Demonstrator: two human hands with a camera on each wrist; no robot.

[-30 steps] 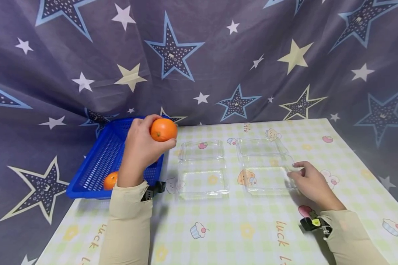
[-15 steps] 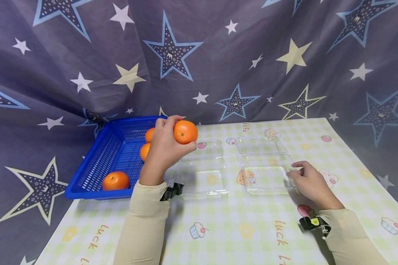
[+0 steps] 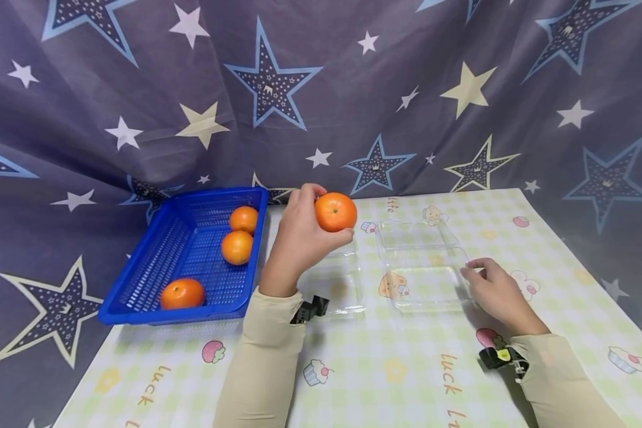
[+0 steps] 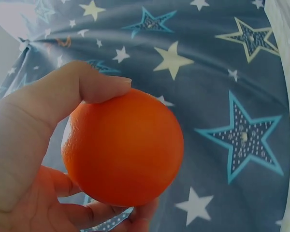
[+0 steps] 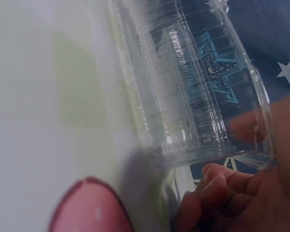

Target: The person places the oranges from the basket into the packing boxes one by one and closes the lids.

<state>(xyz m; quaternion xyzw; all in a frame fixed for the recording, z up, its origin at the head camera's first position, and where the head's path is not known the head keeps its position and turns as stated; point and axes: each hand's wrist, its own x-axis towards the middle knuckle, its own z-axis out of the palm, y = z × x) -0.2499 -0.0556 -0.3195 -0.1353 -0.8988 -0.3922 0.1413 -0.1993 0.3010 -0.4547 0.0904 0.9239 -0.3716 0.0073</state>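
Observation:
My left hand (image 3: 306, 233) holds an orange (image 3: 335, 211) in the air above the far part of the left clear container (image 3: 341, 289). In the left wrist view my thumb lies on top of the orange (image 4: 123, 147) and my fingers curl under it. My right hand (image 3: 493, 289) rests on the table at the right edge of the right clear container (image 3: 422, 268). In the right wrist view its curled fingers (image 5: 217, 191) hold the rim of that container (image 5: 193, 92). Both containers lie open with nothing in them.
A blue basket (image 3: 155, 267) stands at the table's left edge with three oranges (image 3: 236, 247) inside. The table (image 3: 396, 368) has a checked cloth with cartoon prints. A star-patterned curtain (image 3: 321, 89) hangs close behind.
My left hand has carried the orange to the right, from over the basket to above the left container. My right hand has stayed at the right container's edge.

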